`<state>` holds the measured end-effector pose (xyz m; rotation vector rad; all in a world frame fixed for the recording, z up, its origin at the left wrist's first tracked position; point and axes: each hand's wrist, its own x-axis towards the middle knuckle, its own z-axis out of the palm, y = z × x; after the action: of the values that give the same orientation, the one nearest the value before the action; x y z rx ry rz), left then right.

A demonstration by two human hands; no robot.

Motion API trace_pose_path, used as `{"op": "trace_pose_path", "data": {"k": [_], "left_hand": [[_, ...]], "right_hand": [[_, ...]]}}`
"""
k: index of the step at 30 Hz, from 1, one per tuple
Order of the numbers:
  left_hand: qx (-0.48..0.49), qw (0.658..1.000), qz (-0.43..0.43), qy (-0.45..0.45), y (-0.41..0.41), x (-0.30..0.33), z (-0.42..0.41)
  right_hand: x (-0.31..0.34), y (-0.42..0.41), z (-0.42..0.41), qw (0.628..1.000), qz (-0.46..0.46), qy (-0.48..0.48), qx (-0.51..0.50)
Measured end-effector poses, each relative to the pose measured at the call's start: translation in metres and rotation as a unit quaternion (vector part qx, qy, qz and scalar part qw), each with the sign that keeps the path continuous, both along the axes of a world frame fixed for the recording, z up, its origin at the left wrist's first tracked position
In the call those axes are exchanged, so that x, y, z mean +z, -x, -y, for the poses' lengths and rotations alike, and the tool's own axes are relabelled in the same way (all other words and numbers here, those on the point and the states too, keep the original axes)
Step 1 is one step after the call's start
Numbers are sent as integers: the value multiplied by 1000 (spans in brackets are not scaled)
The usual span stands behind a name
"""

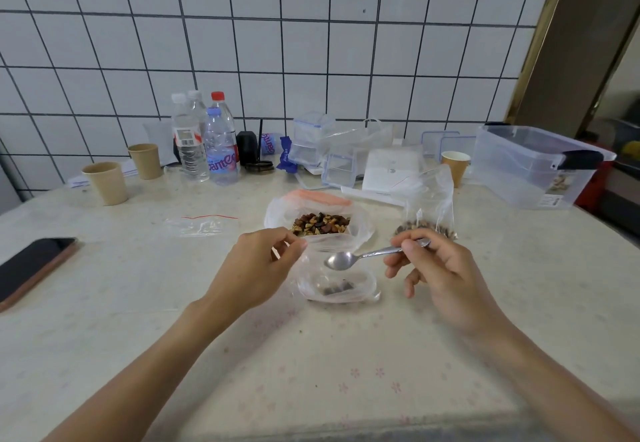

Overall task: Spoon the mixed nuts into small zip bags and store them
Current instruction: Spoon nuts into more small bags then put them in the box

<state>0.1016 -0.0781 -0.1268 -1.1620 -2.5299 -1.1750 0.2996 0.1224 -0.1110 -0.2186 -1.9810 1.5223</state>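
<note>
A large clear bag of mixed nuts lies open at the table's middle. Just in front of it stands a small zip bag with a few nuts at its bottom; my left hand pinches its top edge. My right hand holds a metal spoon by the handle, its empty bowl over the small bag's mouth. A second small zip bag with nuts in it stands upright behind my right hand. An empty zip bag with a red strip lies flat to the left.
A black phone lies at the left edge. Two paper cups and several water bottles stand at the back left. Clear lidded boxes, a third cup and a large clear storage bin line the back right.
</note>
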Motion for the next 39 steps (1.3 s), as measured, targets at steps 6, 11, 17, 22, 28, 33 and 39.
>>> {"op": "trace_pose_path", "data": {"k": [6,11,17,22,28,33,39], "left_hand": [[160,986,10,-55,39,1,-14],[161,981,107,-17,72,-4,-46],[127,986,73,-74,86,-16,-69],[78,993,0,-94,85,-19,-66],[47,993,3,-109,82,-20,-66],[26,991,-1,-130,78,-20,-64],[7,991,-27,-133,77,-20,-64]], "right_hand": [[6,26,-7,974,27,219,-56],[15,55,-7,970,38,232,-68],[12,87,-4,975,101,190,-56],[2,110,-3,976,132,154,-77],[-3,129,0,971,117,179,-106],[-4,133,3,974,122,151,-119],[4,136,-7,954,169,229,-94]]}}
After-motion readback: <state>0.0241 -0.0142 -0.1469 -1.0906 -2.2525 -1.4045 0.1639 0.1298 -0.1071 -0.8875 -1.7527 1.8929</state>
